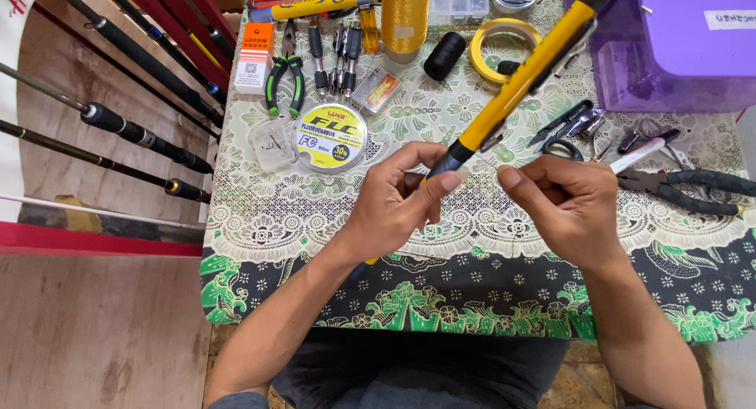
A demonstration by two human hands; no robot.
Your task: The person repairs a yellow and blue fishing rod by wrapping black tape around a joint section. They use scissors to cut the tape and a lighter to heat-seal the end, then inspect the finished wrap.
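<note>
Yellow rod (526,77) long axis diagonal, tip up-right, left hand (398,200) fingers clamped on dark section, right hand (568,204) fingers pinched together beside it

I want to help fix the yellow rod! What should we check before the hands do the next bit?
1. Left hand grips the yellow rod: ok.
2. Right hand close to the rod's dark end: ok.
3. What the right hand pinches: cannot tell.
4. Small scissors within reach on the tablecloth: ok.
5. Line spool lying flat nearby: ok.
6. Black-handled pliers clear of the hands: ok.
</note>
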